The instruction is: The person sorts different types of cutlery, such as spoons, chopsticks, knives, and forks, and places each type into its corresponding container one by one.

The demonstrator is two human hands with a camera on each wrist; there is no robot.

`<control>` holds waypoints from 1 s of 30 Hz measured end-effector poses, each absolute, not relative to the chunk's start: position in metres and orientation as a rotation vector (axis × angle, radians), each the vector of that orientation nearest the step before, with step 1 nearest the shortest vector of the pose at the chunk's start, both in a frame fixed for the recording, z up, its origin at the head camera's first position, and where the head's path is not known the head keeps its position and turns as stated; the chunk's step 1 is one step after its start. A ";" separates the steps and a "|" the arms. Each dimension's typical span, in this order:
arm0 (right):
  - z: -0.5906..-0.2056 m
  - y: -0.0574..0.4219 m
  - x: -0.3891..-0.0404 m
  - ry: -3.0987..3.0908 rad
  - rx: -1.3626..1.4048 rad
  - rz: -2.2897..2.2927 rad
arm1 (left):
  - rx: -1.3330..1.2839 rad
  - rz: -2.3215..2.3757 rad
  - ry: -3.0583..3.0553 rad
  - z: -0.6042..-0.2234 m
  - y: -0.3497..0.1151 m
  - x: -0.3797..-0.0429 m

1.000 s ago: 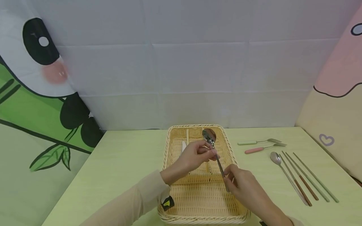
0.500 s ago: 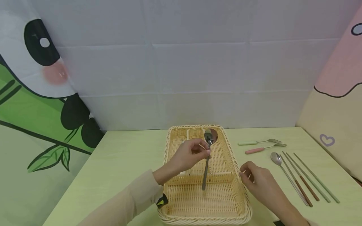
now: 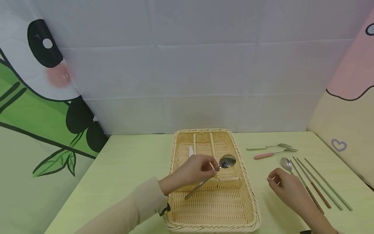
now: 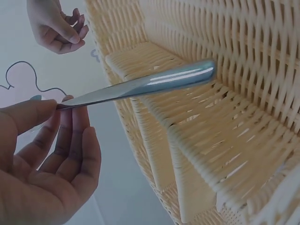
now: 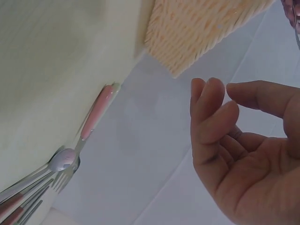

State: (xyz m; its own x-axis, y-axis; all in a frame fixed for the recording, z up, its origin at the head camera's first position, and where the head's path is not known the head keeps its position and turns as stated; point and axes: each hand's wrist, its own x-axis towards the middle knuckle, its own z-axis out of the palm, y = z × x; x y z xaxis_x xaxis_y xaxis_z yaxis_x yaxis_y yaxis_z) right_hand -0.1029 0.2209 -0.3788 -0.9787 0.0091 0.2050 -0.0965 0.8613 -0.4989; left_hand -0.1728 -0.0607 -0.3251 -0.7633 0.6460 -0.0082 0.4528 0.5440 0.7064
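My left hand (image 3: pixel 191 171) pinches a shiny metal spoon (image 3: pixel 227 161) near the neck, above the wicker basket (image 3: pixel 216 209). The bowl points right and the handle slants down to the left, over the basket's front compartment. Thumb and fingers meet on the spoon in the left wrist view, where its handle (image 4: pixel 173 79) sticks out over a woven divider (image 4: pixel 173 122). My right hand (image 3: pixel 289 188) hovers to the right of the basket, fingers loosely bent, holding nothing. A second spoon (image 3: pixel 286 164) lies on the table, its handle partly hidden behind that hand.
A white blade-like piece (image 3: pixel 191 151) stands in the basket's left rear compartment. On the table to the right lie a green-handled fork (image 3: pixel 257 148), a pink-handled fork (image 3: pixel 264 156), brown-ended chopsticks (image 3: pixel 317 191) and green chopsticks (image 3: pixel 328 183). A cloth backdrop (image 3: pixel 204 74) rises behind.
My right hand has let go of the spoon and moved right, off the basket. In my left hand the spoon has turned, its bowl swinging right and its handle end left.
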 end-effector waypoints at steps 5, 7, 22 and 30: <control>-0.387 0.238 -0.106 -2.871 0.031 0.772 | 0.910 0.870 2.524 -0.330 -0.058 -0.170; -0.391 0.245 -0.107 -2.897 0.008 0.785 | 0.911 0.791 2.529 -0.333 -0.058 -0.169; -0.408 0.298 -0.111 -2.971 -0.077 0.711 | 1.003 0.346 2.561 -0.348 -0.049 -0.167; -0.413 0.320 -0.108 -3.134 -0.158 0.659 | 1.038 0.177 2.595 -0.348 -0.044 -0.156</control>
